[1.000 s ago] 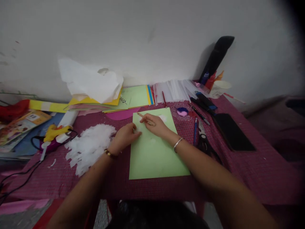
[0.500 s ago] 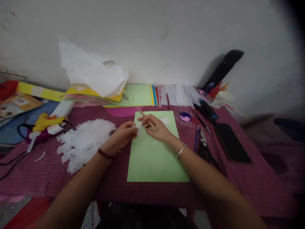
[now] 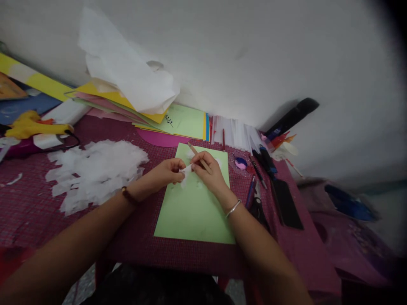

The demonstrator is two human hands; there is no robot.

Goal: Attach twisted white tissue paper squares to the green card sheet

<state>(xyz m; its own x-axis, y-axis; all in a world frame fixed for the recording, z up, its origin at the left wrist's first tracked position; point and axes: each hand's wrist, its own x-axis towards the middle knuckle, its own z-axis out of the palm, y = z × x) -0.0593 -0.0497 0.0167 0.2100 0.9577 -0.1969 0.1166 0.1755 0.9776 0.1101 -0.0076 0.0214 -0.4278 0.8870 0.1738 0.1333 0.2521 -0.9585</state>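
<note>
My left hand (image 3: 167, 173) is closed in a pinch on a small white paper piece (image 3: 187, 168), held over the green sheet (image 3: 193, 216). The fingertips of my right hand (image 3: 211, 171) pinch the other end of that piece. Across the fingers of the same hand lies a slim light-brown stick (image 3: 194, 150), its tip pointing up and left; its exact kind is unclear. White bits rest on the green sheet, partly hidden behind my hands. Left of my left hand spreads a heap of white paper pieces (image 3: 95, 169).
A yellow glue gun (image 3: 32, 126) lies at the left. Coloured paper sheets (image 3: 187, 120) and crumpled white paper (image 3: 127, 72) sit at the back, beside clear strips (image 3: 237, 134). Scissors (image 3: 258, 207), pens and a black phone-like slab (image 3: 288, 205) lie to the right.
The view has tilted and shifted. My right fingertips have come in to the white paper piece, which now stretches between both hands. The stick stays in my right hand.
</note>
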